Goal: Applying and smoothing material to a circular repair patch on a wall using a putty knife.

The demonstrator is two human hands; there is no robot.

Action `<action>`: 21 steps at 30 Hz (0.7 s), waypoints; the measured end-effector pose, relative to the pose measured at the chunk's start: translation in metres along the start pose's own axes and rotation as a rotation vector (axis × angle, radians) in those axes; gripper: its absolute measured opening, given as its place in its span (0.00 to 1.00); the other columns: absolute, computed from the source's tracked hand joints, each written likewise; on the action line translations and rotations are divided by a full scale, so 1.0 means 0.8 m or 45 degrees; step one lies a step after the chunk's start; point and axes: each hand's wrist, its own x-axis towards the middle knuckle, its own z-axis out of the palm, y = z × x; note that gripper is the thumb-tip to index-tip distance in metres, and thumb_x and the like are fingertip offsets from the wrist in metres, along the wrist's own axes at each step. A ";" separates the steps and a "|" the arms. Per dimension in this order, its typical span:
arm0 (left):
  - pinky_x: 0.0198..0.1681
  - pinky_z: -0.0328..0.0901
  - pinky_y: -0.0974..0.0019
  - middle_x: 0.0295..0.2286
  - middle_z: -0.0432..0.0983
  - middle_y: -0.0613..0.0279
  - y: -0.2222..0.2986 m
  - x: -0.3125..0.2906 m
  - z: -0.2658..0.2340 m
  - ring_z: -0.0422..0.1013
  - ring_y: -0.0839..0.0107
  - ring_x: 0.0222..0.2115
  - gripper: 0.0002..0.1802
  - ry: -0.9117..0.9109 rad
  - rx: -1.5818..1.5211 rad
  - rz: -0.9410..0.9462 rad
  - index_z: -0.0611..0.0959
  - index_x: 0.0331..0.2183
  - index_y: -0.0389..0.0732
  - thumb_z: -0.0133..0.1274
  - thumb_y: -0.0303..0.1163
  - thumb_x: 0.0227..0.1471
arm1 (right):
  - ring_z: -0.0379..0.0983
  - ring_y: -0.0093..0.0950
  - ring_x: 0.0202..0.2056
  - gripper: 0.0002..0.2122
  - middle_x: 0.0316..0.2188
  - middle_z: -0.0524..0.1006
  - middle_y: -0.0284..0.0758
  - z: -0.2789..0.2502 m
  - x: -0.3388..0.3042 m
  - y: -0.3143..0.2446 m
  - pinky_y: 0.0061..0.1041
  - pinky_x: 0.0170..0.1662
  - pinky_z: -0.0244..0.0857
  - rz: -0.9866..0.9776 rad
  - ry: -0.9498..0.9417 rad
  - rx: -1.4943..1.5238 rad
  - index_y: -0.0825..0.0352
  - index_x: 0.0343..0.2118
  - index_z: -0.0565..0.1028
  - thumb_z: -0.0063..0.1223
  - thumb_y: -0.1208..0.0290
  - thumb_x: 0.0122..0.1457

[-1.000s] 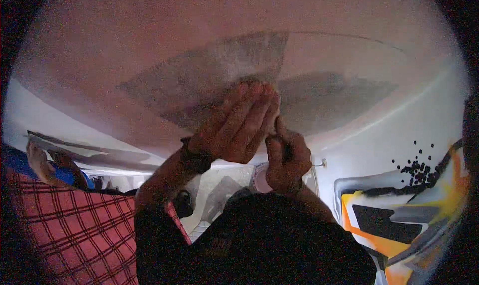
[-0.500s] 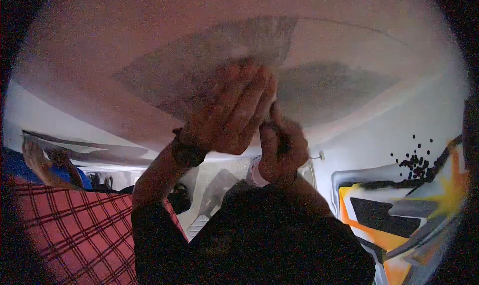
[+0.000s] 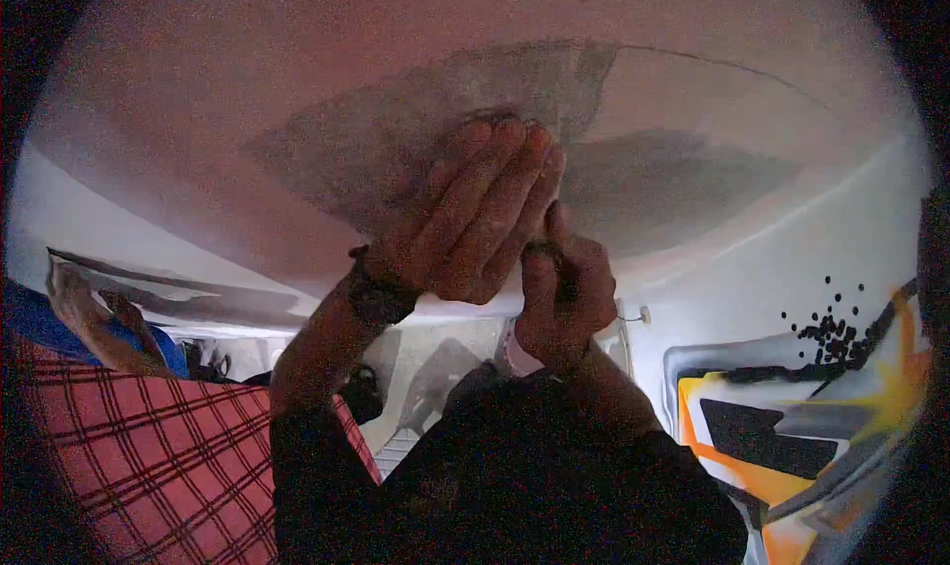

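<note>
A pale pinkish surface (image 3: 327,50) fills the upper view, with a grey fan-shaped patch (image 3: 396,100) and a second grey patch (image 3: 683,179) on it. My left hand (image 3: 485,204) lies against the first patch, fingers stretched out side by side; its wrist wears a dark band (image 3: 374,290). Just right of and below it, my right hand (image 3: 569,293) is closed in a pinch, its fingertips close to the edge of my left hand. Whatever it may hold is too dark and small to make out. Dark sleeves cover both upper arms.
Red checked cloth (image 3: 148,446) fills the lower left. Behind it, another person's hand (image 3: 74,293) reaches up to the surface, beside something blue (image 3: 40,318). To the right stands a white wall with a yellow, orange and black painting (image 3: 772,426) and a small hook-like fitting (image 3: 643,314).
The view has shifted slightly, so both hands and the patches sit a little farther right. My left fingers look somewhat straighter. My right hand stays close against the left.
</note>
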 end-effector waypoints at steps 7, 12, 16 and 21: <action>0.52 0.65 0.56 0.43 0.72 0.51 0.016 -0.022 0.004 0.67 0.57 0.47 0.18 -0.173 -0.099 0.020 0.78 0.42 0.33 0.36 0.30 0.58 | 0.73 0.29 0.34 0.11 0.36 0.75 0.50 -0.007 -0.026 -0.004 0.26 0.38 0.67 0.147 -0.026 -0.088 0.78 0.41 0.70 0.47 0.80 0.56; 0.52 0.65 0.57 0.44 0.71 0.51 0.023 -0.033 0.026 0.66 0.57 0.47 0.18 -0.150 -0.245 0.046 0.78 0.42 0.32 0.37 0.29 0.57 | 0.73 0.29 0.35 0.11 0.37 0.75 0.50 -0.016 -0.035 0.001 0.25 0.38 0.67 0.296 -0.097 -0.358 0.79 0.41 0.70 0.48 0.79 0.56; 0.52 0.65 0.56 0.44 0.71 0.51 0.017 -0.016 0.015 0.67 0.57 0.47 0.17 -0.103 -0.185 0.049 0.78 0.42 0.32 0.38 0.29 0.56 | 0.73 0.26 0.34 0.10 0.35 0.76 0.47 -0.008 -0.023 -0.001 0.24 0.37 0.66 0.201 0.039 -0.265 0.78 0.39 0.71 0.49 0.79 0.55; 0.51 0.65 0.58 0.43 0.72 0.52 0.024 -0.025 0.025 0.67 0.59 0.46 0.17 -0.204 -0.361 -0.044 0.78 0.42 0.34 0.38 0.29 0.56 | 0.71 0.25 0.33 0.11 0.33 0.75 0.45 -0.016 -0.040 0.013 0.23 0.36 0.65 0.258 0.009 -0.181 0.78 0.40 0.71 0.50 0.79 0.55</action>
